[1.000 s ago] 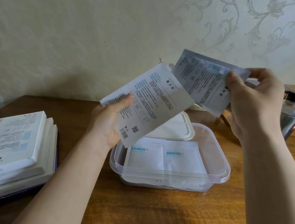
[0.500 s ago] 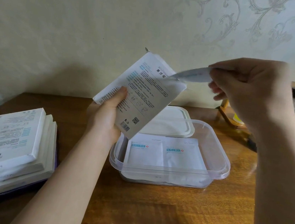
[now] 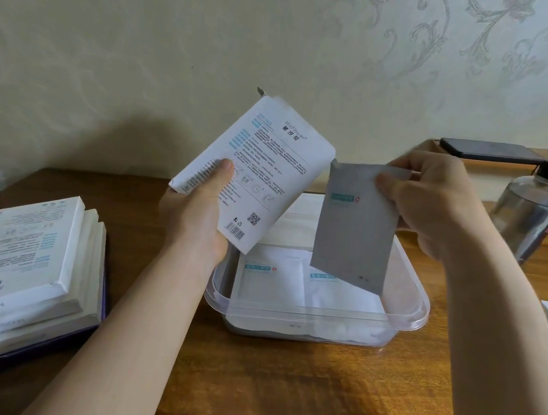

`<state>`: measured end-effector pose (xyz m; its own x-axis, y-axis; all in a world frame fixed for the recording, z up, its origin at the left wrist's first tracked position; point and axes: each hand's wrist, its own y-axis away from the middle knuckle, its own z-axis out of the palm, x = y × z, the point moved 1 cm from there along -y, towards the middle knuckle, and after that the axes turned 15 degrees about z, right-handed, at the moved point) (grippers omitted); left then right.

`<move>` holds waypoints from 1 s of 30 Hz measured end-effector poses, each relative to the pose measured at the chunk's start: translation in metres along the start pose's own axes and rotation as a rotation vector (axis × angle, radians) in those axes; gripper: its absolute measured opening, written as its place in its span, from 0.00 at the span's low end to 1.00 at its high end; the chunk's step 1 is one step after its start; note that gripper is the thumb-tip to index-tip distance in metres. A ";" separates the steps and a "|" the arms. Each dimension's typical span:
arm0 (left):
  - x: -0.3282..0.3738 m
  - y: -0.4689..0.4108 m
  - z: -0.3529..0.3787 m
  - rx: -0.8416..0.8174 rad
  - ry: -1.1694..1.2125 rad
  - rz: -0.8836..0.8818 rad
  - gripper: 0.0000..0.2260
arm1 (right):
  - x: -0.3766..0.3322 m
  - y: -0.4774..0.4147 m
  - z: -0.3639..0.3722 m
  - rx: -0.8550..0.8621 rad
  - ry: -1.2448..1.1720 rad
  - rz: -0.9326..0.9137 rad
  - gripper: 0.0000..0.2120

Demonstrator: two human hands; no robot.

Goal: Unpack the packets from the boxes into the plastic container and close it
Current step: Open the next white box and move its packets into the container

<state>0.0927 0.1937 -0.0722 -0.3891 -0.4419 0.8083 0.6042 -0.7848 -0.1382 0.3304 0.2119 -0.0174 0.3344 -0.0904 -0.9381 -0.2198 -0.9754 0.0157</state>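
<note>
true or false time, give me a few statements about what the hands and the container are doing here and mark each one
1. The left hand holds a white box above the table. True.
2. The right hand is empty. False: its fingers pinch a grey packet over the plastic container.
3. The plastic container has its lid on. False: it is open, and the lid lies behind it.
4. Packets lie side by side in the plastic container. True.
5. The stack of boxes lies to the right of the plastic container. False: it is on the left.
</note>
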 end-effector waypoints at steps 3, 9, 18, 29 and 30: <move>0.001 0.002 0.001 0.014 -0.006 0.001 0.16 | 0.011 -0.006 0.001 -0.123 0.075 0.100 0.06; 0.002 0.003 0.001 0.005 -0.008 -0.006 0.16 | 0.027 -0.007 0.013 -0.213 0.377 0.145 0.08; 0.000 0.002 0.003 -0.003 -0.020 0.003 0.15 | 0.017 0.001 0.029 0.061 1.023 -0.125 0.14; 0.001 0.003 0.003 -0.002 -0.033 0.005 0.15 | 0.029 0.022 0.065 -0.593 1.450 -0.045 0.49; 0.001 0.002 0.003 -0.004 -0.034 0.007 0.15 | 0.030 0.022 0.066 -0.603 1.467 -0.036 0.49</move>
<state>0.0956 0.1925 -0.0700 -0.3614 -0.4322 0.8262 0.6041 -0.7835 -0.1456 0.2753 0.2011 -0.0678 0.9665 0.1747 0.1880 0.0689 -0.8823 0.4657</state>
